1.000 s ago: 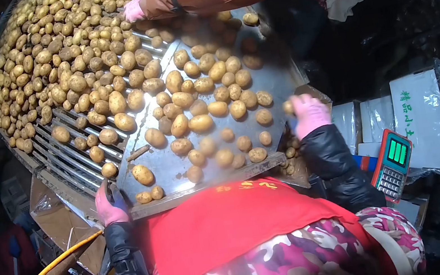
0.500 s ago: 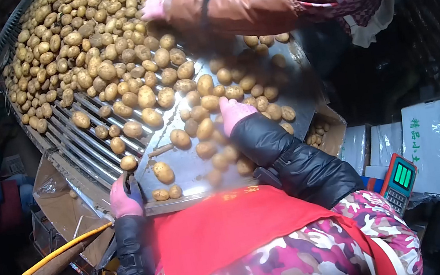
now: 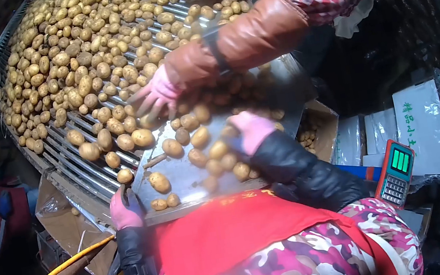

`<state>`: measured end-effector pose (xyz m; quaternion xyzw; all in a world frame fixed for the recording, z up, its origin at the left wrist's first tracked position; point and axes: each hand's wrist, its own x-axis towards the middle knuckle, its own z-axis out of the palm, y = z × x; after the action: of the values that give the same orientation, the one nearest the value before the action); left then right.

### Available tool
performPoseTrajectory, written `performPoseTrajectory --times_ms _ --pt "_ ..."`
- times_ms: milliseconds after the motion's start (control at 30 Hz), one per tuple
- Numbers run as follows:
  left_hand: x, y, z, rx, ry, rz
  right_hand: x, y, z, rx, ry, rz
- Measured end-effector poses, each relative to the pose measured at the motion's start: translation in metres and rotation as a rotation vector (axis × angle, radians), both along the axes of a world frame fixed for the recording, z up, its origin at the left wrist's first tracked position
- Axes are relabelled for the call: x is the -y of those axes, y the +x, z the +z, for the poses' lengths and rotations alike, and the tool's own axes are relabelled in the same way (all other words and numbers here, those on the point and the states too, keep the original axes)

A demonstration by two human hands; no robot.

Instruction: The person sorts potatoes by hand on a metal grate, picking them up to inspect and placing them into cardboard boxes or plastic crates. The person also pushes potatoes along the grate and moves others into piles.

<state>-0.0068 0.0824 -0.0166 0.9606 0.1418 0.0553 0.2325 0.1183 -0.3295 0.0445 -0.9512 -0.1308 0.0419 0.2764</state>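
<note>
My left hand [image 3: 126,209], in a pink glove, is closed around the front left edge of the metal sorting table [image 3: 181,184]. A loose potato [image 3: 124,176] lies just above its fingers. My right hand [image 3: 255,131], also gloved in pink, is low over the smooth metal part, among several potatoes. One potato [image 3: 229,131] is right at its fingertips; motion blur hides whether the fingers hold it. More potatoes [image 3: 218,149] lie blurred to the left of that hand. A large heap of potatoes [image 3: 72,60] covers the slatted far part.
Across the table, another person's gloved hand [image 3: 159,93] spreads over potatoes near the slats. Cardboard boxes stand at the left [image 3: 59,204] and right [image 3: 325,127], the right one containing potatoes. A keypad device with green display [image 3: 395,175] sits beside white boxes [image 3: 422,124].
My right hand has shifted slightly right and down. The other person's hand has come down from the heap towards the smooth metal, and potatoes there have moved. My left hand stays at the edge.
</note>
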Motion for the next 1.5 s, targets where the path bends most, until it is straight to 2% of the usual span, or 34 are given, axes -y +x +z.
performPoseTrajectory --times_ms 33,67,200,233,300,367,467,533,600,667,767,833,867,900,933,967,1000,1033,1067,1200,1267,1333,1400,1467,1500 --pt "-0.001 0.0 -0.002 0.008 -0.016 0.011 0.022 -0.007 0.015 0.023 -0.038 -0.025" --pt "-0.002 -0.002 -0.003 0.017 -0.03 0.029 0.038 -0.011 0.039 -0.049 -0.185 -0.084" --pt "0.006 0.001 0.014 -0.029 0.025 0.051 0.119 -0.017 0.039 -0.066 -0.678 -0.283" --pt "0.004 0.0 0.012 -0.015 0.034 0.05 0.125 -0.018 0.037 -0.06 -0.666 -0.313" --pt "0.003 0.0 0.009 0.003 0.034 0.053 0.116 -0.01 0.02 0.02 -0.545 -0.227" --pt "0.004 0.001 0.006 0.026 0.048 0.06 0.079 0.01 0.014 -0.019 -0.43 -0.089" --pt "0.002 0.001 0.009 0.005 0.019 0.068 0.002 0.038 0.02 0.069 -0.238 0.151" --pt "-0.002 -0.002 0.005 -0.02 -0.014 0.059 -0.04 0.069 0.004 0.158 -0.16 0.309" --pt "-0.004 -0.003 0.006 -0.045 -0.026 0.046 -0.088 0.098 0.008 0.129 -0.053 0.418" --pt "-0.006 -0.003 0.005 -0.045 -0.05 0.043 -0.136 0.121 0.009 0.232 -0.055 0.465" --pt "-0.011 -0.005 -0.003 -0.054 -0.074 0.04 -0.194 0.152 -0.004 0.236 -0.097 0.515" --pt "-0.003 0.0 0.013 -0.02 -0.086 0.053 -0.238 0.163 -0.008 0.25 -0.114 0.561" --pt "-0.003 0.002 0.015 -0.071 -0.084 0.056 -0.261 0.17 -0.016 0.16 -0.24 0.622" --pt "0.0 0.0 0.012 -0.034 -0.032 0.073 -0.267 0.177 -0.046 0.21 -0.14 0.666" --pt "-0.001 0.002 0.019 -0.163 -0.004 0.072 -0.283 0.17 -0.025 0.065 -0.163 0.653" --pt "0.0 -0.003 0.012 0.044 -0.037 0.101 -0.289 0.175 -0.044 0.157 -0.089 0.665" --pt "-0.004 -0.004 0.004 -0.008 -0.031 0.088 -0.299 0.167 -0.012 0.037 -0.172 0.662" --pt "-0.007 0.001 0.013 -0.062 -0.033 0.105 -0.306 0.177 -0.026 0.104 -0.32 0.664" --pt "-0.004 -0.001 0.024 -0.114 -0.063 0.087 -0.31 0.174 -0.016 0.018 -0.386 0.647" --pt "0.002 -0.002 0.023 -0.126 -0.035 0.098 -0.297 0.164 -0.022 0.095 -0.383 0.609" --pt "0.002 -0.004 0.021 -0.138 -0.001 0.098 -0.284 0.145 -0.016 0.174 -0.353 0.549" --pt "-0.001 -0.004 0.018 -0.136 0.013 0.101 -0.269 0.144 -0.046 0.288 -0.174 0.565" --pt "0.0 -0.005 0.012 -0.115 0.036 0.093 -0.259 0.132 -0.045 0.315 -0.192 0.631" --pt "-0.001 -0.006 0.014 -0.129 0.034 0.082 -0.246 0.131 -0.045 0.167 -0.106 0.746" --pt "0.0 -0.008 0.018 -0.112 0.03 0.079 -0.237 0.127 -0.046 0.245 0.029 0.79"
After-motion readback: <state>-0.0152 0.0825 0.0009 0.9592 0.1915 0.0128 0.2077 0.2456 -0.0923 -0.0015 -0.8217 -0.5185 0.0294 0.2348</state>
